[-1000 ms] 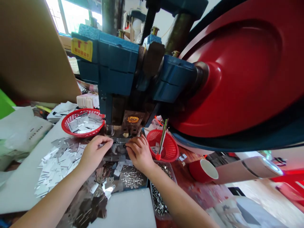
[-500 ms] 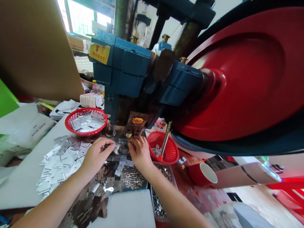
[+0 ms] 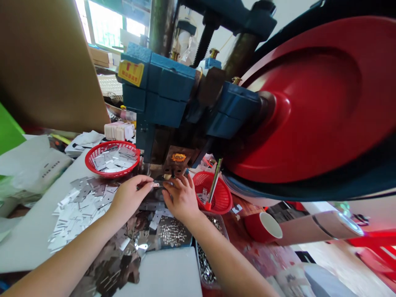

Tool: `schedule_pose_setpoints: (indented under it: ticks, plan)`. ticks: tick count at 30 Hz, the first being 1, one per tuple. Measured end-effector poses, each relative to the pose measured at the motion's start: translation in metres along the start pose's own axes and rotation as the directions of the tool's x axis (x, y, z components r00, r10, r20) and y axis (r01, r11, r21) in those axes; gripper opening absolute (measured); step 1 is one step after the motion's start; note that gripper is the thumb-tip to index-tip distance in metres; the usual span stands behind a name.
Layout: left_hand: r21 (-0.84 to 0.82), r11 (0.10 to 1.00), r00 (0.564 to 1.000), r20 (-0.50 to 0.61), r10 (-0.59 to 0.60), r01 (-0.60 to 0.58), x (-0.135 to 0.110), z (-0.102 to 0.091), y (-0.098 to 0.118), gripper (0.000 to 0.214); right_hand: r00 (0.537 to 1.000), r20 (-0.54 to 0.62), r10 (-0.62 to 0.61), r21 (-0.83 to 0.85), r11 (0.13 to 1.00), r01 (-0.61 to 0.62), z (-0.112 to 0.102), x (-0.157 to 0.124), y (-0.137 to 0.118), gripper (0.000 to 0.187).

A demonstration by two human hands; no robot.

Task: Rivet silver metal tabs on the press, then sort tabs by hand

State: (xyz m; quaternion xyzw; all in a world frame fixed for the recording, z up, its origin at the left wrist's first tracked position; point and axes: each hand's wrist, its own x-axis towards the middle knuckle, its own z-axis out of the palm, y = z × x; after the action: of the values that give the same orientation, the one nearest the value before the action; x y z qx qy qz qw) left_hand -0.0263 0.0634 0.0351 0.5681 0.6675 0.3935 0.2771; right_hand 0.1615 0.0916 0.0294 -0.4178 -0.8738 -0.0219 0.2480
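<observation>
My left hand pinches the left end of a small flat metal plate between thumb and forefinger, just in front of the press. My right hand is bent over the plate's other end, its fingertips closed on it and partly hiding it. Directly above both hands is the blue press's tool head. A heap of flat metal plates lies to the left of my left hand. Below my hands, small shiny metal parts are spread beside a few loose plates.
Metal plates fill a red basket at left; another red basket stands right of the press. A clear tray of small parts lies under my right forearm. The large red flywheel looms at right, above a red cup.
My hands have come closer together and slightly up, towards the tool head. The plate end now shows at my left fingertips. My right fingers have spread a little.
</observation>
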Motion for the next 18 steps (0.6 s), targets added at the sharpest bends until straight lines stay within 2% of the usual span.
schedule_pose_setpoints:
  ticks: [4,7,18]
  plan:
    - [0.066,0.997,0.998,0.037,0.043,-0.045,0.014,0.005,0.005,0.026,1.0,0.014,-0.013,0.026,1.0,0.013,-0.002,0.002,0.0,0.023]
    - [0.077,0.996,0.998,0.026,0.05,-0.052,0.021,0.008,0.006,0.027,1.0,0.006,0.011,0.044,0.999,-0.012,-0.003,0.004,0.0,0.022]
    - [0.055,0.998,1.0,0.014,0.011,-0.012,0.021,0.008,0.003,0.033,1.0,0.02,-0.001,0.062,0.998,0.0,0.001,-0.002,0.003,0.027]
